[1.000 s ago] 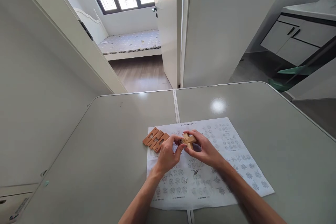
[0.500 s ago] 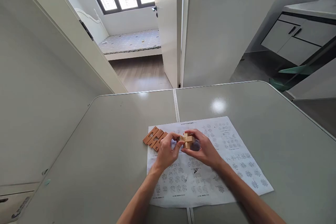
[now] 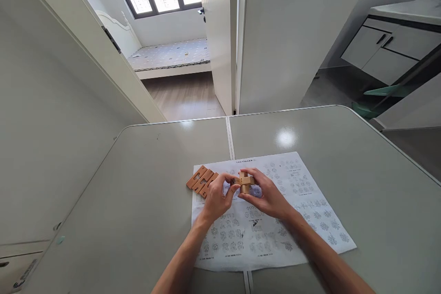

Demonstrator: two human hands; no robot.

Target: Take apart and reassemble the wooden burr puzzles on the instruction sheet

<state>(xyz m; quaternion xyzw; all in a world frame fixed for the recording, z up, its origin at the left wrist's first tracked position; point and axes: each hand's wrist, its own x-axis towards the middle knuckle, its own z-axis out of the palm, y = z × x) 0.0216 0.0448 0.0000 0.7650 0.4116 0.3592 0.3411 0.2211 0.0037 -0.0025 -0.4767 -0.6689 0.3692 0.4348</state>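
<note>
Between my hands is a light wooden interlocking burr puzzle (image 3: 245,182), its crossed bars joined together above the paper. My left hand (image 3: 220,193) pinches the end of a bar on its left side, thumb and forefinger closed on the wood. Around the right part of the puzzle, my right hand (image 3: 264,190) grips with fingers on top and thumb below. Just left of my left hand lie several brown wooden pieces (image 3: 202,181) with cut-out slots and black numbers, partly hidden by that hand. A printed instruction sheet (image 3: 268,236) with rows of small diagrams lies under both hands.
The sheet rests on a grey-green table (image 3: 155,202) with a pale seam (image 3: 229,138) down its middle. Beyond the far edge stand an open door (image 3: 217,36) and a bed (image 3: 172,55). White cabinets (image 3: 386,46) are at the right.
The puzzle has turned slightly between my fingers, so its crossing bars show at a different angle. Both hands keep their hold, and the view has shifted a little.
</note>
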